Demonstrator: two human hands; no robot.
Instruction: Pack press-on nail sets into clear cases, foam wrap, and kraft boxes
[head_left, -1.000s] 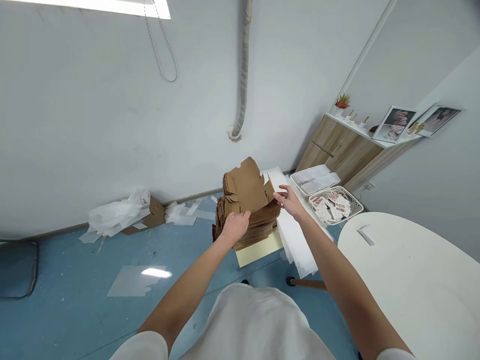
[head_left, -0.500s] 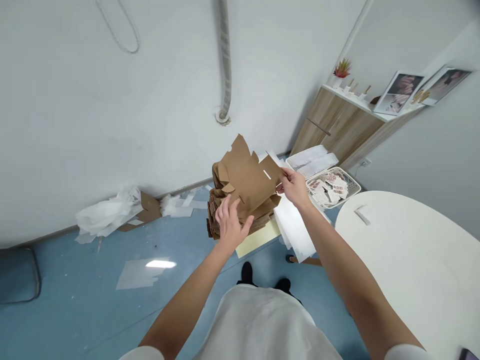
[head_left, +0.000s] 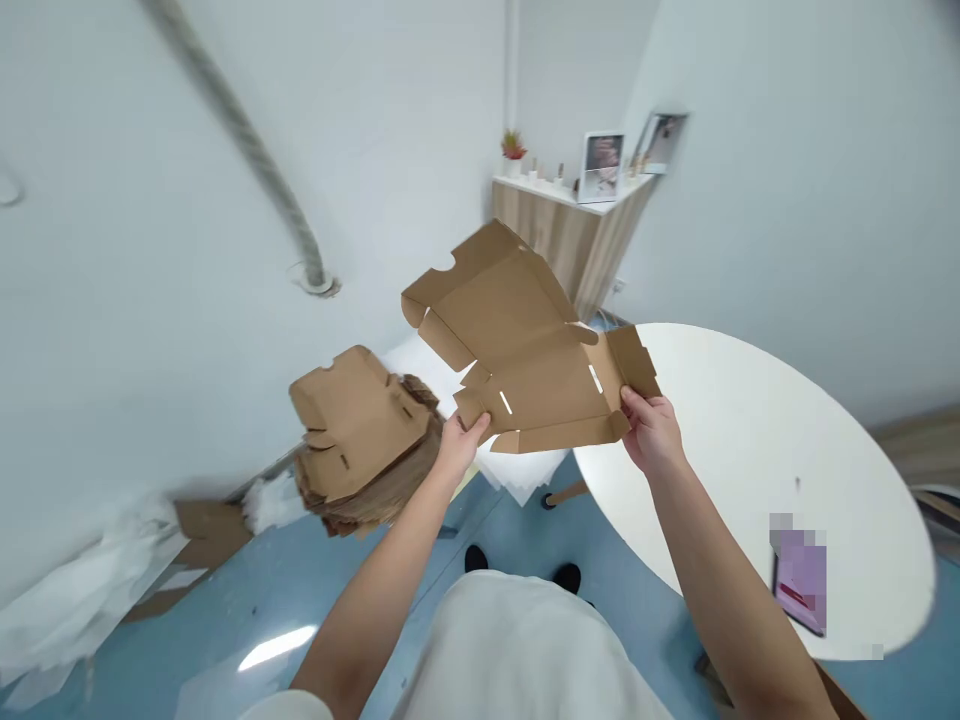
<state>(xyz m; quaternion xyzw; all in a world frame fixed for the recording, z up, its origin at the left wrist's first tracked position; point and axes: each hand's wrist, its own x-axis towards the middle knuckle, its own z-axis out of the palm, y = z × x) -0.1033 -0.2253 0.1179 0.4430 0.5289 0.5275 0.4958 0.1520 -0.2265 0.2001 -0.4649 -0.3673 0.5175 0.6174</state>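
Note:
A flat brown die-cut cardboard box blank (head_left: pixel 525 345) is held up in the air in front of me, slightly tilted. My left hand (head_left: pixel 457 448) pinches its lower left corner, and my right hand (head_left: pixel 651 432) grips its lower right flap. Both hands are closed on the blank. Down to the left, a thick stack of the same brown blanks (head_left: pixel 360 440) sits low above the floor. White sheets (head_left: pixel 517 470) lie under and behind the held blank.
A round white table (head_left: pixel 750 450) stands to the right with a phone (head_left: pixel 799 585) near its front edge. A wooden cabinet (head_left: pixel 570 225) with pictures and a small plant is in the far corner. White wrapping and cardboard scraps (head_left: pixel 90 590) litter the blue floor at left.
One blank has been lifted off the stack and carried right, above the table's edge. My left hand now grips it too. My view has turned to the right.

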